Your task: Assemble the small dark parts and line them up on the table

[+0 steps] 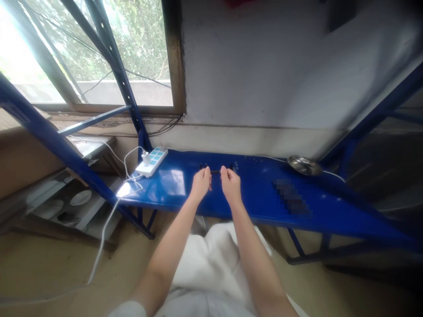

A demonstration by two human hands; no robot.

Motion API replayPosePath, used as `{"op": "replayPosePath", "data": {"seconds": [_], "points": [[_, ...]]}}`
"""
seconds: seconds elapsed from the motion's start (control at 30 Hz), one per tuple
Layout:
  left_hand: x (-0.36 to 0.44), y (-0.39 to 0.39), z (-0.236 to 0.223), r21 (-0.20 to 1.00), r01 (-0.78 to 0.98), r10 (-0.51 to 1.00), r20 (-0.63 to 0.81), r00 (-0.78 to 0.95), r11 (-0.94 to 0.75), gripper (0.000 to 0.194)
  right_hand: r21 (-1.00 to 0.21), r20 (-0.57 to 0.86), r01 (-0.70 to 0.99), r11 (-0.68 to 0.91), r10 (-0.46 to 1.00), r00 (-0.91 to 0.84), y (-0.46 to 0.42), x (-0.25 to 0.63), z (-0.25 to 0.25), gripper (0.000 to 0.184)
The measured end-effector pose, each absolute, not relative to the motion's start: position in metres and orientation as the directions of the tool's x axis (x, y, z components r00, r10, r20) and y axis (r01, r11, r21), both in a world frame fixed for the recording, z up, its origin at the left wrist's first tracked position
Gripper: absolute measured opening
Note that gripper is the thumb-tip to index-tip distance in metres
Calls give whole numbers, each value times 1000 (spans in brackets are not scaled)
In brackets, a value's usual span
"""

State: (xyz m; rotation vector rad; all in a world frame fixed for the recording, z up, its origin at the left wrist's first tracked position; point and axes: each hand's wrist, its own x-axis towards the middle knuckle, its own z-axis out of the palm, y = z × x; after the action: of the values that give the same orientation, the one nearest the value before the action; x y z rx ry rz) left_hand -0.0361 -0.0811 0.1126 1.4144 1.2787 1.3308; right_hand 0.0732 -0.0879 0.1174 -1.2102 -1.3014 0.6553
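Note:
Above the blue tabletop, my left hand and my right hand face each other a short way apart. A thin dark strip spans the gap between them, each end pinched by the fingers of one hand. Its exact kind is too small to make out. Just beyond the hands lie small dark pieces, partly hidden by my fingers. Both hands are closed, and the fingertips largely cover the ends of the strip.
A white power strip with a plug and cable lies at the left end. At the back right sits a shiny metal bowl, with a blurred dark object nearer. Blue posts frame the table. A low shelf stands left.

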Motion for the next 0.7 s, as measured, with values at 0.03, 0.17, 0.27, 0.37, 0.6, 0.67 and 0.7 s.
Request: {"op": "replayPosePath", "data": {"seconds": [0.03,0.17,0.27,0.37,0.6,0.67,0.7], "points": [[-36,-80,112,980,122,984,167,-60,-159,41,-921,357,246,303,909,215,-88,73,117,45],[-38,-76,112,999,-23,997,43,-61,-45,41,-928,338,232,291,919,200,-87,74,116,45],[-39,-77,113,996,-90,998,-26,-55,21,44,-930,337,228,290,919,205,-86,75,115,45],[-42,-79,115,991,-137,1000,9,-25,-12,44,-931,344,209,298,907,242,-83,77,114,45],[-43,-80,114,977,-157,989,146,-10,-146,35,-941,332,168,295,903,274,-81,78,111,45],[-43,-79,112,983,-134,990,116,-86,-126,34,-944,325,153,293,906,269,-80,78,110,45],[-44,-78,111,986,-122,988,101,-117,-115,35,-945,322,144,293,909,264,-80,78,109,44]]}}
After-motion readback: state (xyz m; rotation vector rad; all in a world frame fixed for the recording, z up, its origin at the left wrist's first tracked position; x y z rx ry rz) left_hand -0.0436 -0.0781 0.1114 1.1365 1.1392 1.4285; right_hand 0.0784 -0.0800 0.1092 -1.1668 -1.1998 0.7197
